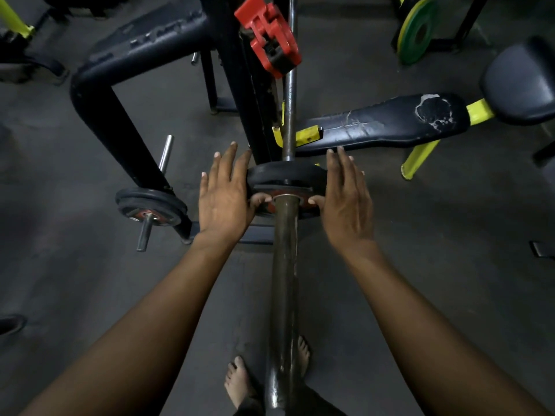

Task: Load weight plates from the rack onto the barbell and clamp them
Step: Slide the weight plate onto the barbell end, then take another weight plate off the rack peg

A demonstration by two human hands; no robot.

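Between the two hands, a black weight plate (286, 175) is being slid along the barbell sleeve (283, 265) — the loading step is judged to be in hand, the clamping not yet begun. The left hand (223, 199) is laid flat against the plate's left edge, fingers straight, thumb hooked over the near face; the right hand (345, 199) is set the same way on the right edge, so nothing is clasped outright, the plate being pressed and steered from both sides. Beyond the grip, up the bar, one red clamp (268, 37) is seen; whether it is seated on the bar cannot be told. Next, the plate is judged to need pushing home, then the clamp fetching. Left of the grip, a small stack of plates (150, 207) is counted on the rack peg, with one bare peg (165, 153) above it. One green plate (417, 31) is seen far right.
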